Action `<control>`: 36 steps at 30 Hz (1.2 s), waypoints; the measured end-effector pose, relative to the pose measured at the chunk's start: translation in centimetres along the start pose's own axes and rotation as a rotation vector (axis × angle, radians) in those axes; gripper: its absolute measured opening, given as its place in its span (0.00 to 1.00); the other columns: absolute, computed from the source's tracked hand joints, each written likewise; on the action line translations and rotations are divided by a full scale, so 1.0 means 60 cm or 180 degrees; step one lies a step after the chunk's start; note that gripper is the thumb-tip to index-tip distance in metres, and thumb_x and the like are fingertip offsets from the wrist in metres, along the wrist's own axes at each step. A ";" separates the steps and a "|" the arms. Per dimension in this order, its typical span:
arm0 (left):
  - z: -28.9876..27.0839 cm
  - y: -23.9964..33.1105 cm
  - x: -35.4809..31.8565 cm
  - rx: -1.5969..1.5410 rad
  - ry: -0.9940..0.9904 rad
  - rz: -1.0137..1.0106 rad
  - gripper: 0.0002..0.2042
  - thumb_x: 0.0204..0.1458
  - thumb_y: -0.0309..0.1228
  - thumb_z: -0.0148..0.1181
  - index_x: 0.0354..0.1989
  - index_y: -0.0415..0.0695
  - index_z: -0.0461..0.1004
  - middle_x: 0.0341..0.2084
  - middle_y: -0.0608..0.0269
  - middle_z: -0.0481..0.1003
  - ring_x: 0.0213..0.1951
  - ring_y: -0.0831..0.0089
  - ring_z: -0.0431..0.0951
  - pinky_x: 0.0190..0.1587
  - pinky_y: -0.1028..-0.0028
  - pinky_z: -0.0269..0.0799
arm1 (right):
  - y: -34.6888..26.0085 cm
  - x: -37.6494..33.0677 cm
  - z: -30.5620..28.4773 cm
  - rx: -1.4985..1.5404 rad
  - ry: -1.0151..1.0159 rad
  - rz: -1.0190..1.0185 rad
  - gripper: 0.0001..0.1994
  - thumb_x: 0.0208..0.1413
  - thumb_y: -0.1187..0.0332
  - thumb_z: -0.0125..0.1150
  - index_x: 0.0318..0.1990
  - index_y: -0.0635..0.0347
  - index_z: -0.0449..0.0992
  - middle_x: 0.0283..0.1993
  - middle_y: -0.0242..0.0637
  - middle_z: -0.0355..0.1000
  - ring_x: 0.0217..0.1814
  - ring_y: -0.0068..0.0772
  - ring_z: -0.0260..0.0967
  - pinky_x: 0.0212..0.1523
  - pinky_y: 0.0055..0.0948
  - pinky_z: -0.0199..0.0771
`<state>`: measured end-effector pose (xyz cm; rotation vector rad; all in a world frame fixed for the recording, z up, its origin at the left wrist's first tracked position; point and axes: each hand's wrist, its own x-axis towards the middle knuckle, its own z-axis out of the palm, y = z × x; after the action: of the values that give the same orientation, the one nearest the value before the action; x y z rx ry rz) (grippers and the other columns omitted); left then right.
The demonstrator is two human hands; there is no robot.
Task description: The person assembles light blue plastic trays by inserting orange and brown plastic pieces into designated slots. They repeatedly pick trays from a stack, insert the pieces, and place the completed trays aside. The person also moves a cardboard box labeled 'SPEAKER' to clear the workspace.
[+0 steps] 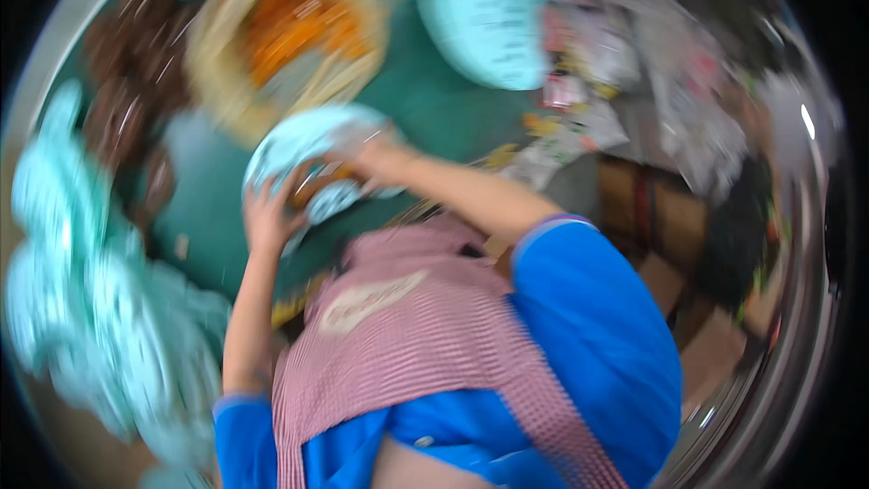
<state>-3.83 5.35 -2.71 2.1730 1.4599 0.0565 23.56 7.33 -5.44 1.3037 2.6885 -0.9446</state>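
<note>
Apron (425, 335): pink-checked, over a blue shirt (597, 344), fills bottom centre of frame; we look down past it.
Left hand (267, 217): mid-left, fingers curled on the lower-left edge of the bag; seems to grip it, but blur hides how tight.
Right hand (376, 158): just above centre, arm coming in from the right; closed on the bag's upper right side, exact finger spread we can't tell.
Bag (312, 158): pale blue plastic, held btwn both hands, centre-left; sth brownish at its lower middle, too blurred to name.
Table (434, 100): green top beyond the hands.
Basket (290, 36): tan, upper left, orange contents.
2nd bag (484, 14): pale blue, top centre, apart from the held one.
Pile (100, 308): more pale blue bags along left edge.
Clutter (625, 63): papers and packets, upper right, blurred.
</note>
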 end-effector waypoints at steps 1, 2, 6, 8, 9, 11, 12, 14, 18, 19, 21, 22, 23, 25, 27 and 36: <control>0.007 0.001 0.003 0.0238 0.0004 -0.0047 0.47 0.24 0.34 0.77 0.63 0.64 0.64 0.53 0.57 0.69 0.59 0.54 0.64 0.66 0.50 0.52 | 0.021 0.016 0.035 -0.0016 0.0104 -0.0025 0.49 0.29 0.58 0.78 0.66 0.37 0.58 0.75 0.38 0.41 0.75 0.53 0.37 0.67 0.63 0.45; 0.014 -0.006 -0.001 0.0138 0.0061 0.0003 0.49 0.20 0.34 0.78 0.63 0.61 0.65 0.52 0.56 0.69 0.58 0.54 0.64 0.66 0.51 0.51 | -0.015 0.016 -0.024 -0.0315 -0.0304 0.0323 0.48 0.29 0.57 0.78 0.65 0.35 0.59 0.75 0.34 0.41 0.75 0.52 0.37 0.65 0.69 0.44; 0.021 0.039 0.017 0.0136 -0.0055 -0.0040 0.50 0.16 0.34 0.79 0.62 0.57 0.66 0.55 0.55 0.65 0.60 0.48 0.60 0.65 0.51 0.54 | 0.018 -0.030 0.019 -0.0384 0.0194 -0.0025 0.47 0.29 0.51 0.76 0.63 0.46 0.62 0.72 0.40 0.46 0.72 0.50 0.43 0.64 0.61 0.50; 0.021 0.035 0.013 0.0093 -0.0037 0.0011 0.50 0.15 0.35 0.79 0.61 0.55 0.67 0.55 0.55 0.65 0.60 0.44 0.58 0.64 0.51 0.56 | -0.015 -0.007 0.043 0.0435 0.0692 -0.0039 0.41 0.33 0.50 0.73 0.58 0.54 0.65 0.63 0.43 0.57 0.64 0.49 0.53 0.61 0.51 0.56; 0.018 0.037 0.012 0.0055 -0.0003 0.0044 0.50 0.14 0.35 0.80 0.60 0.55 0.68 0.56 0.56 0.65 0.60 0.42 0.57 0.63 0.50 0.57 | -0.051 0.010 0.036 0.0933 0.1028 0.0116 0.36 0.36 0.51 0.71 0.54 0.57 0.68 0.56 0.44 0.63 0.59 0.48 0.58 0.58 0.45 0.59; 0.014 0.032 0.000 0.0133 -0.0105 -0.0090 0.49 0.14 0.34 0.80 0.59 0.54 0.69 0.54 0.55 0.65 0.60 0.43 0.57 0.64 0.51 0.56 | -0.060 0.061 0.067 0.1303 0.1715 0.0600 0.26 0.43 0.53 0.66 0.46 0.59 0.71 0.46 0.42 0.66 0.51 0.47 0.61 0.55 0.43 0.61; 0.008 0.032 0.007 0.0099 -0.0081 -0.0067 0.50 0.15 0.34 0.80 0.60 0.54 0.68 0.55 0.54 0.65 0.61 0.43 0.57 0.64 0.51 0.55 | -0.065 0.064 0.075 0.1358 0.2074 0.0444 0.20 0.46 0.56 0.63 0.43 0.58 0.71 0.44 0.42 0.67 0.50 0.47 0.61 0.54 0.42 0.62; 0.003 0.033 0.016 0.0031 -0.0080 -0.0118 0.50 0.16 0.33 0.80 0.61 0.55 0.67 0.56 0.52 0.63 0.61 0.43 0.55 0.64 0.51 0.54 | -0.053 0.075 0.070 0.1200 0.2018 0.0338 0.20 0.47 0.56 0.62 0.44 0.59 0.71 0.44 0.42 0.67 0.50 0.47 0.61 0.54 0.43 0.62; 0.025 0.024 -0.005 -0.0337 0.0482 -0.0582 0.50 0.29 0.38 0.77 0.67 0.52 0.56 0.64 0.46 0.54 0.65 0.41 0.50 0.66 0.52 0.49 | -0.048 0.040 0.065 0.0645 0.2313 0.0459 0.28 0.46 0.57 0.63 0.55 0.60 0.68 0.59 0.47 0.62 0.63 0.50 0.57 0.62 0.50 0.55; 0.068 -0.006 -0.025 -0.0674 0.0956 -0.0950 0.49 0.35 0.40 0.76 0.69 0.51 0.53 0.65 0.44 0.52 0.66 0.41 0.49 0.66 0.52 0.49 | -0.057 0.014 0.043 0.1374 0.2345 0.1547 0.33 0.47 0.56 0.63 0.61 0.60 0.63 0.65 0.50 0.55 0.68 0.53 0.51 0.64 0.56 0.51; 0.128 -0.078 -0.037 -0.3426 0.0751 -0.2815 0.42 0.51 0.50 0.60 0.70 0.46 0.47 0.67 0.43 0.48 0.66 0.46 0.51 0.65 0.51 0.50 | -0.046 -0.021 0.074 0.1143 0.1786 0.3491 0.42 0.48 0.46 0.63 0.66 0.60 0.55 0.67 0.51 0.52 0.69 0.55 0.47 0.63 0.59 0.52; 0.084 -0.035 -0.027 -0.2861 0.0604 -0.3246 0.41 0.53 0.50 0.58 0.70 0.45 0.47 0.67 0.45 0.48 0.65 0.48 0.53 0.65 0.51 0.51 | -0.041 -0.043 0.043 0.1422 0.1132 0.3156 0.45 0.48 0.40 0.61 0.67 0.60 0.52 0.69 0.51 0.49 0.70 0.51 0.46 0.62 0.60 0.54; 0.036 0.016 -0.021 -0.2267 0.0395 -0.3647 0.40 0.55 0.51 0.55 0.70 0.43 0.47 0.67 0.47 0.49 0.65 0.50 0.54 0.64 0.52 0.52 | -0.028 -0.052 0.002 0.2223 0.0728 0.3574 0.46 0.47 0.39 0.62 0.66 0.62 0.56 0.67 0.53 0.53 0.67 0.50 0.51 0.63 0.53 0.56; 0.063 -0.049 -0.034 -0.4176 0.1324 -0.3014 0.36 0.57 0.47 0.52 0.69 0.42 0.49 0.67 0.49 0.49 0.65 0.54 0.55 0.64 0.54 0.54 | 0.010 -0.063 -0.025 0.4625 0.1172 0.2898 0.41 0.43 0.44 0.69 0.58 0.66 0.68 0.51 0.46 0.71 0.49 0.41 0.69 0.48 0.36 0.71; 0.016 -0.032 -0.031 -0.3905 0.1681 -0.1966 0.33 0.59 0.43 0.50 0.69 0.41 0.50 0.67 0.49 0.50 0.65 0.57 0.55 0.64 0.56 0.54 | -0.023 -0.085 -0.133 0.4875 0.0826 0.1997 0.24 0.44 0.58 0.73 0.46 0.65 0.78 0.34 0.36 0.77 0.32 0.27 0.72 0.36 0.29 0.73; -0.081 0.034 -0.144 -0.2101 0.1658 -0.1484 0.17 0.49 0.33 0.61 0.49 0.48 0.76 0.56 0.55 0.68 0.59 0.58 0.65 0.58 0.62 0.63 | 0.130 -0.117 -0.252 -0.1329 0.3057 0.1362 0.17 0.50 0.73 0.53 0.48 0.59 0.77 0.45 0.45 0.76 0.43 0.48 0.75 0.44 0.38 0.74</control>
<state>-7.24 -0.86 4.51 1.3002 1.8500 0.8593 37.43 13.93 4.74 2.4783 2.6281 0.3944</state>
